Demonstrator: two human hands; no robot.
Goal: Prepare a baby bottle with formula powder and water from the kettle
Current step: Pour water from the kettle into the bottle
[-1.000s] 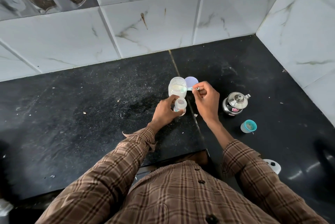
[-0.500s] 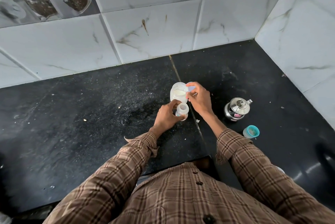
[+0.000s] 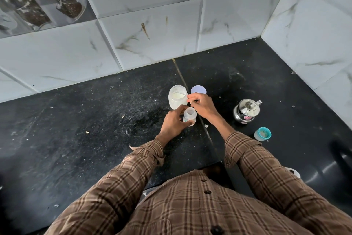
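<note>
Head view: only cam, looks down at black counter (image 3: 80, 120) w/ tiled wall behind.
Bottle: small clear baby bottle (image 3: 189, 115) upright on counter, mouth open, no top on. Contents too small to tell.
L hand: left hand (image 3: 173, 122) wrapped round bottle body, fingers closed on it, steadying.
R hand: right hand (image 3: 202, 105) above and just behind bottle mouth, fingertips pinched together next to jar rim. Prob holding a small scoop, but it's hidden by fingers, so can't tell what's in the pinch.
Powder jar: clear jar (image 3: 177, 97) w/ pale powder inside, open, just behind bottle, touching or nearly touching R hand.
Jar lid: round pale lid (image 3: 198, 89) flat on counter, right beside jar, partly behind R hand.
Kettle: small steel kettle (image 3: 246, 111) w/ lid on, standing to the right, apart from hands, not being touched.
Bottle top: teal-ringed cap (image 3: 263, 134) on counter nearer the person than kettle, off the bottle.
Progress: judged early-mid. Done: jar opened, bottle uncapped and held ready. In hand: powder step, scoop to bottle mouth likely.
Left to do: finish powder, pour water from kettle, put top back on, prob shake.
Risk: narrow bottle mouth, powder could spill on counter.
</note>
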